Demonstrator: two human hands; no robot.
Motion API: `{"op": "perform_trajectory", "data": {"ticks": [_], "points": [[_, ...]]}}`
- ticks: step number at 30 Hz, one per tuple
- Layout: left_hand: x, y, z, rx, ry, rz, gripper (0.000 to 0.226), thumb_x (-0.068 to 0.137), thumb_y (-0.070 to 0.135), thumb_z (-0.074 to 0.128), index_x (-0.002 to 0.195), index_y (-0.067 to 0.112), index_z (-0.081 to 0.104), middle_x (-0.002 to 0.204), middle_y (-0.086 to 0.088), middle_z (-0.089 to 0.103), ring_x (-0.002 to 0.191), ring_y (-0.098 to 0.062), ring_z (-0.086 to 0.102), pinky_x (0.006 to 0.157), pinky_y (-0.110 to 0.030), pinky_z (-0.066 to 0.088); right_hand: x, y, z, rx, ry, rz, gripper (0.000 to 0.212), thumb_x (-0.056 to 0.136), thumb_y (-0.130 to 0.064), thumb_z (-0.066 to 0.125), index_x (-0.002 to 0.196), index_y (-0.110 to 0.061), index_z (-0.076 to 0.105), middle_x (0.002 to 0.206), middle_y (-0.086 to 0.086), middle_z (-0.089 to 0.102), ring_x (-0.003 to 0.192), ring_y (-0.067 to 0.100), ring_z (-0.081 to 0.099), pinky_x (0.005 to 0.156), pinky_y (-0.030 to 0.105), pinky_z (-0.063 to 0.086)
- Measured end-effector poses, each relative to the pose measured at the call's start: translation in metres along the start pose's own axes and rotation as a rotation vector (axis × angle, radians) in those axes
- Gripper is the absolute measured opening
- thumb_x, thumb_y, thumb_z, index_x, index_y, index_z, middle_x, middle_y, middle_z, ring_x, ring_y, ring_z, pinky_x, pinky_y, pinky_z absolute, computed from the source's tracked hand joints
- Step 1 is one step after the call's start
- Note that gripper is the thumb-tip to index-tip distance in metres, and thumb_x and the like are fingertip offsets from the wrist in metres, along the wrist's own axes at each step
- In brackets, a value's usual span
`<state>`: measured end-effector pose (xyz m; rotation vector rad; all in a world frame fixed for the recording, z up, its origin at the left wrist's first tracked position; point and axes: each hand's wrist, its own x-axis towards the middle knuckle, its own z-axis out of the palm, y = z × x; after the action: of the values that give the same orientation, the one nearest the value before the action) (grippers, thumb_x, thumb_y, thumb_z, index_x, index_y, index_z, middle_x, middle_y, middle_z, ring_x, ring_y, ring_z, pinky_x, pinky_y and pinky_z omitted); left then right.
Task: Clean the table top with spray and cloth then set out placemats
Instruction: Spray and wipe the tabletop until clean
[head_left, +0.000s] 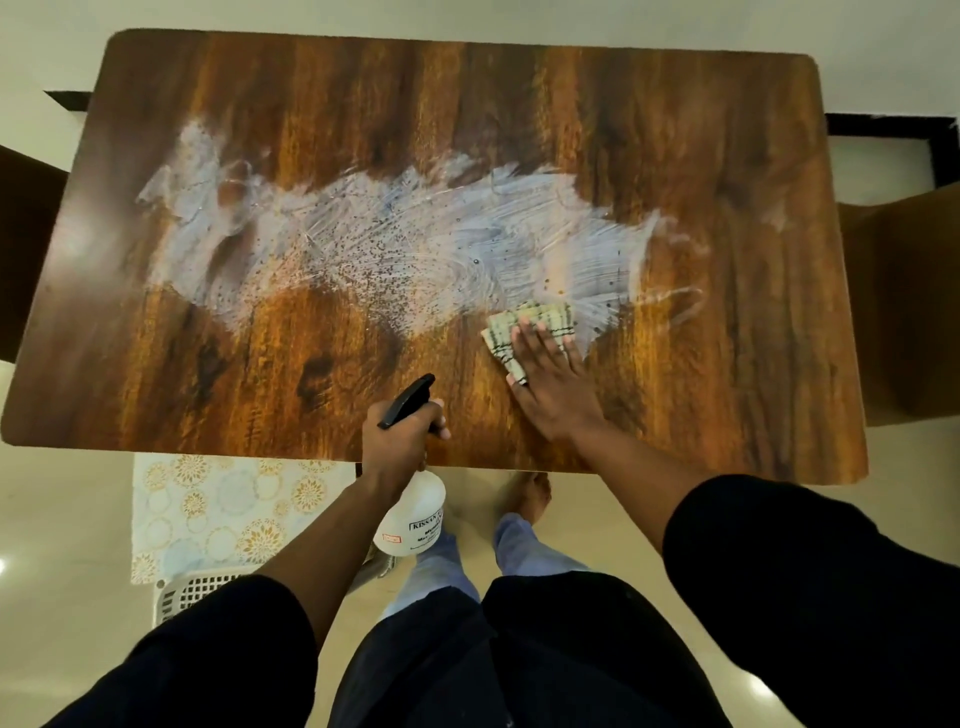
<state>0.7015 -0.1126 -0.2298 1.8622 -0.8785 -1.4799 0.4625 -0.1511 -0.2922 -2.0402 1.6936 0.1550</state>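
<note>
Fingers of the right hand lay straight, pressing the cloth; left hand gripped the spray bottle. Placemats lay at 7 o'clock below the table.

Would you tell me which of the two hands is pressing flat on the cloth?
The right hand, fingers spread on the checked cloth; the left hand grips the spray bottle.

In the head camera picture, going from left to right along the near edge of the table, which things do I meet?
Patterned placemat on the floor → left hand gripping the spray bottle → right hand pressing flat on the checked cloth at the wet smear's near edge.
</note>
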Motion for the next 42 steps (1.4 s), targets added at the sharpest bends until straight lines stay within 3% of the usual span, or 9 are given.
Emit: {"op": "perform_trajectory", "data": {"ticks": [5,9,14,19,23,32,37,40,42], "points": [[-0.002,0.013,0.026,0.037,-0.029,-0.012,0.020,0.102,0.018,0.070,0.091,0.000,0.074,0.072,-0.015,0.074,0.046,-0.014,0.058,0.040,-0.025,0.042,-0.002,0.024,-0.010,0.090,-0.005,0.191,0.070,0.110,-0.051,0.017,0.163,-0.023,-0.019,0.170,-0.003,-0.028,0.154,0.016,-0.029,0.127,0.047,-0.015],[-0.003,0.018,0.036,0.044,-0.033,0.019,0.023,0.103,0.017,0.069,0.087,0.001,0.075,0.074,-0.020,0.074,0.044,-0.019,0.053,0.040,-0.027,0.041,0.000,-0.013,-0.004,0.191,0.008,0.309,0.073,0.110,-0.051,0.022,0.162,-0.021,-0.019,0.168,-0.001,-0.030,0.154,0.020,-0.031,0.125,0.048,-0.018],[-0.003,0.023,0.043,0.074,-0.029,0.013,0.026,0.102,0.014,0.069,0.080,0.001,0.075,0.072,-0.020,0.074,0.039,-0.019,0.047,0.041,-0.028,0.040,-0.025,-0.019,0.022,-0.013,-0.010,-0.098,0.074,0.109,-0.049,0.026,0.166,-0.019,-0.010,0.172,0.000,-0.021,0.157,0.020,-0.024,0.128,0.054,-0.003],[-0.002,0.030,0.056,0.113,-0.051,-0.011,0.026,0.103,0.013,0.066,0.083,-0.002,0.074,0.070,-0.016,0.074,0.041,-0.020,0.048,0.044,-0.030,0.039,-0.033,0.031,0.013,-0.127,-0.040,-0.381,0.068,0.109,-0.052,0.016,0.167,-0.022,-0.005,0.173,-0.003,-0.014,0.159,0.017,-0.017,0.128,0.045,-0.010],[0.001,0.034,0.068,0.103,-0.074,0.000,0.026,0.103,0.017,0.069,0.088,-0.003,0.074,0.073,-0.018,0.075,0.049,-0.029,0.051,0.044,-0.028,0.042,-0.034,0.071,-0.006,-0.080,-0.043,-0.210,0.070,0.105,-0.057,0.004,0.165,-0.025,-0.014,0.171,-0.005,-0.020,0.157,0.016,-0.023,0.129,0.049,-0.007],[0.003,0.044,0.084,0.152,-0.125,0.027,0.030,0.102,0.022,0.070,0.086,-0.003,0.074,0.076,-0.019,0.076,0.052,-0.028,0.052,0.045,-0.031,0.043,-0.033,0.166,-0.044,0.161,0.095,0.393,0.066,0.111,-0.047,0.023,0.165,-0.026,-0.008,0.172,-0.006,-0.016,0.157,0.013,-0.018,0.128,0.042,-0.011],[0.004,0.048,0.087,0.147,-0.117,0.046,0.029,0.102,0.020,0.069,0.092,-0.007,0.073,0.075,-0.020,0.075,0.048,-0.022,0.051,0.043,-0.029,0.042,-0.028,0.139,-0.041,0.217,0.131,0.452,0.067,0.109,-0.048,0.027,0.167,-0.027,0.003,0.173,-0.004,-0.008,0.159,0.021,-0.011,0.129,0.052,-0.002],[0.004,0.050,0.089,0.142,-0.098,0.047,0.024,0.101,0.020,0.071,0.100,-0.004,0.074,0.075,-0.019,0.076,0.048,-0.020,0.054,0.045,-0.030,0.043,-0.034,0.094,-0.030,0.146,0.075,0.308,0.070,0.103,-0.058,0.014,0.165,-0.029,-0.001,0.172,-0.004,-0.010,0.158,0.023,-0.013,0.129,0.055,0.002],[0.005,0.057,0.094,0.146,-0.117,0.062,0.022,0.100,0.017,0.071,0.090,-0.003,0.075,0.076,-0.022,0.076,0.049,-0.024,0.053,0.048,-0.030,0.042,-0.039,0.058,-0.018,0.136,0.036,0.154,0.077,0.096,-0.062,0.003,0.165,-0.029,0.002,0.172,-0.004,-0.008,0.159,0.021,-0.014,0.129,0.055,0.001]]}}
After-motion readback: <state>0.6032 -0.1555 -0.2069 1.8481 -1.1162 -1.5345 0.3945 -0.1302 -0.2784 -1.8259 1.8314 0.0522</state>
